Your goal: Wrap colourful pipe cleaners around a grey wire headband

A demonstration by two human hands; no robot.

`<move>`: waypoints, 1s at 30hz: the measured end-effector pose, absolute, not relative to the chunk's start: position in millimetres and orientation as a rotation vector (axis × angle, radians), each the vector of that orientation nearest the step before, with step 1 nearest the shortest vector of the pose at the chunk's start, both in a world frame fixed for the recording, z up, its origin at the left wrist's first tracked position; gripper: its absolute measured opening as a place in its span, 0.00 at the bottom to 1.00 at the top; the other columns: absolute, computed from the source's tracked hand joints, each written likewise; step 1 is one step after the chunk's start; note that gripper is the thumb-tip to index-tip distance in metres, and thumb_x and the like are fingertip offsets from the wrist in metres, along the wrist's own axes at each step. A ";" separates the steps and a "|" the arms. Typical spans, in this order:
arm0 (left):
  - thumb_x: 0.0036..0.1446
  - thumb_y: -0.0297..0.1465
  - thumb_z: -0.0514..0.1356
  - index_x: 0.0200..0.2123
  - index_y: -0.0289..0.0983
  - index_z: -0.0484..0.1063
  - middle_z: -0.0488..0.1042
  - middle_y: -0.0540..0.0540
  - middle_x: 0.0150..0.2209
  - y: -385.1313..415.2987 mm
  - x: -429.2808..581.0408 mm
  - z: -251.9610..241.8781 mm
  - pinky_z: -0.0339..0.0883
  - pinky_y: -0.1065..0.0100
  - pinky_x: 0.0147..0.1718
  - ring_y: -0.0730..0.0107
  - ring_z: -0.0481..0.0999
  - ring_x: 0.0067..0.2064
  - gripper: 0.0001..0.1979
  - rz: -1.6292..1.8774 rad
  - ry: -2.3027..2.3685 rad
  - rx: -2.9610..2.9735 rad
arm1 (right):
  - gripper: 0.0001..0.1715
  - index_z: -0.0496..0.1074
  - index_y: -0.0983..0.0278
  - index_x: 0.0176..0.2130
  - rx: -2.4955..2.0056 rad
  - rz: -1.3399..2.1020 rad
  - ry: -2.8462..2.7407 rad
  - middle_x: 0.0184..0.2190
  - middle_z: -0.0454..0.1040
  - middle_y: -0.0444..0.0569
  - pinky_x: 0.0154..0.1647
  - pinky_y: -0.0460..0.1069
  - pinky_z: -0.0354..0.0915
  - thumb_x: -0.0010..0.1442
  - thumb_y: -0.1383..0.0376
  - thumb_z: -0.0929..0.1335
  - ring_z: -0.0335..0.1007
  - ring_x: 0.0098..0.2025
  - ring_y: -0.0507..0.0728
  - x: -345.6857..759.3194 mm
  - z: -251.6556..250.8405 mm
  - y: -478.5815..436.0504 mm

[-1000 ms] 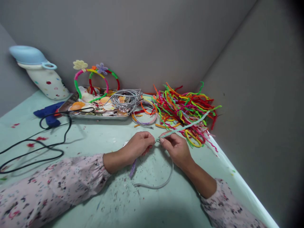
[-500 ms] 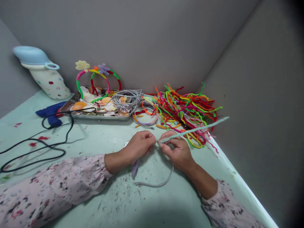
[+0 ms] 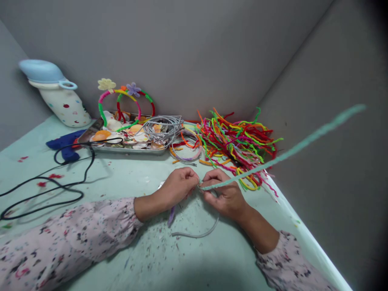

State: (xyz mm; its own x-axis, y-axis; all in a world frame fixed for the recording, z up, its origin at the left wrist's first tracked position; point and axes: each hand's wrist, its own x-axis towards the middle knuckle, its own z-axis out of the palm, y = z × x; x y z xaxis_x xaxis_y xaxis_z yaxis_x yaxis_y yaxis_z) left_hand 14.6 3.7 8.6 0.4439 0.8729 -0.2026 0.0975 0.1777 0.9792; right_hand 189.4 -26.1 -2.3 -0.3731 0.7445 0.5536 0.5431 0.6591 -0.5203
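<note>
Two bare hands meet above a pale green, paint-flecked desk [image 3: 133,268]. A long, fuzzy mint-green craft stem [image 3: 303,143] slants from between the fingertips, across the right hand [image 3: 228,198], towards the upper right. A thin, bendy grey wire [image 3: 195,236] curves below. Neat winding would likely need the wire pinned firmly, the stem taut, each turn snug against the last. The left hand's [image 3: 178,188] grip is pinched together, seemingly on the wire; a fuzzy purple strip [image 3: 171,216] hangs beneath. The right grip is half-curled; whether it clamps the stem cannot be told.
</note>
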 end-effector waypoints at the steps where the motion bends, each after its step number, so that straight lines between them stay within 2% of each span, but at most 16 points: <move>1: 0.49 0.30 0.55 0.27 0.35 0.65 0.59 0.57 0.15 3.4 14.5 8.9 0.47 0.78 0.13 0.82 0.55 0.15 0.04 0.697 0.980 1.294 | 0.12 0.74 0.61 0.34 -1.014 0.307 -2.091 0.35 0.69 0.48 0.39 0.50 0.68 0.50 0.74 0.67 0.69 0.38 0.55 189.6 -1.6 -26.7; 11: 0.49 0.29 0.54 0.28 0.36 0.65 0.60 0.57 0.16 5.1 13.3 3.8 0.48 0.77 0.13 0.81 0.55 0.15 0.02 0.724 0.961 1.351 | 0.14 0.74 0.61 0.41 -1.043 0.125 -2.335 0.37 0.67 0.51 0.36 0.49 0.67 0.55 0.70 0.65 0.66 0.36 0.55 196.2 -0.5 -26.5; 16: 0.49 0.29 0.54 0.28 0.36 0.65 0.59 0.57 0.16 6.3 12.7 3.6 0.48 0.77 0.13 0.81 0.55 0.15 0.02 0.733 0.949 1.393 | 0.14 0.74 0.58 0.43 -1.128 0.071 -2.378 0.38 0.70 0.49 0.37 0.48 0.66 0.59 0.69 0.63 0.67 0.37 0.55 195.4 2.7 -28.9; 23: 0.50 0.32 0.55 0.27 0.36 0.65 0.60 0.57 0.18 7.3 12.7 3.2 0.48 0.77 0.15 0.81 0.56 0.16 0.05 0.746 1.011 1.498 | 0.18 0.74 0.57 0.45 -1.082 0.155 -2.357 0.39 0.71 0.51 0.39 0.49 0.67 0.59 0.71 0.63 0.68 0.38 0.55 193.6 2.6 -29.8; 27: 0.50 0.31 0.55 0.26 0.35 0.66 0.62 0.55 0.19 6.7 12.2 5.8 0.51 0.76 0.19 0.79 0.58 0.20 0.05 0.778 1.028 1.592 | 0.15 0.74 0.60 0.42 -1.006 0.205 -2.276 0.39 0.70 0.52 0.40 0.51 0.68 0.56 0.71 0.64 0.68 0.40 0.56 193.0 -0.5 -29.2; 30: 0.49 0.30 0.55 0.25 0.35 0.66 0.63 0.54 0.22 7.2 11.8 6.7 0.51 0.75 0.22 0.77 0.59 0.23 0.05 0.813 1.024 1.658 | 0.13 0.73 0.60 0.40 -1.012 0.363 -2.076 0.38 0.71 0.51 0.40 0.52 0.68 0.55 0.70 0.65 0.69 0.40 0.56 193.8 -3.5 -27.6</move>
State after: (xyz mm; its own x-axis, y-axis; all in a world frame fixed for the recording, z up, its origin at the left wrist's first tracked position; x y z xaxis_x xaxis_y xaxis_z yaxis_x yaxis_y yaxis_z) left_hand 11.8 7.2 6.7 0.4192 0.9069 0.0420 0.2473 -0.1586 0.9559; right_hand 193.8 -27.6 -3.5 -0.3768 0.7627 0.5256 0.5391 0.6420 -0.5451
